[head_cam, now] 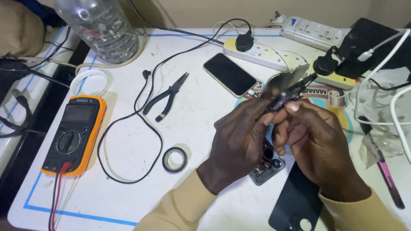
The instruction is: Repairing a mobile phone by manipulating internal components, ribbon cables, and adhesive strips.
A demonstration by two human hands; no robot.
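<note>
The left hand [239, 137] is curled shut around the lower edge of a thin grey phone panel [284, 81], which rises tilted toward one o'clock from between the thumb and fingers. The right hand [314, 139] is closed too, its thumb and forefinger pinched on a dark slender tool [299, 89] whose tip lies against the panel's face; what kind of tool it is cannot be told, since the fingers cover most of it.

Beneath the hands, at six o'clock from them, lies an opened phone body [267, 164], largely hidden by the left wrist, with only its camera corner showing. A black back cover [295, 205] sits at five o'clock, cut off by the bottom edge.

The work goes on over a white table [128, 188] marked with blue tape lines. At nine o'clock from the hands rests a roll of black tape [174, 159]; farther out that way stands an orange multimeter [73, 134] with red leads. Black pliers [168, 97] lie at ten o'clock, and a dark-screened smartphone [230, 75] at eleven. White power strips [261, 52] with plugs line the far edge at twelve. A clear plastic bottle [100, 28] stands at the top left, its top cut off. A pink-handled tool [385, 171] lies at three o'clock.
</note>
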